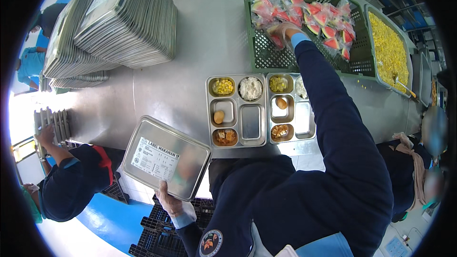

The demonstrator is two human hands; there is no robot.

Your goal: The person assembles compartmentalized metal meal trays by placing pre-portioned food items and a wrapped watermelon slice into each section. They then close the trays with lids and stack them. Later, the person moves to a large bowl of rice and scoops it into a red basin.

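My left hand (172,205), in a clear glove, grips the lower edge of a flat metal lid (196,143) with a white printed label. The lid tilts at the table's front edge. My right hand (288,30), also gloved, reaches into a green crate (263,61) of bagged watermelon slices (328,32). Its fingers are closed round one bagged slice (277,41). Between my arms stand two metal compartment trays: a left tray (252,123) and a right tray (303,114). Both hold yellow corn, white rice, a brown egg and orange-sauced pieces. My sleeve hides part of the right tray.
Tall stacks of metal lids (126,24) stand at the far left. A pan of yellow corn (388,43) with a spoon (404,87) sits right of the crate. One co-worker (78,181) stands at the left, another (402,171) at the right. Black plastic pallets (159,231) lie below.
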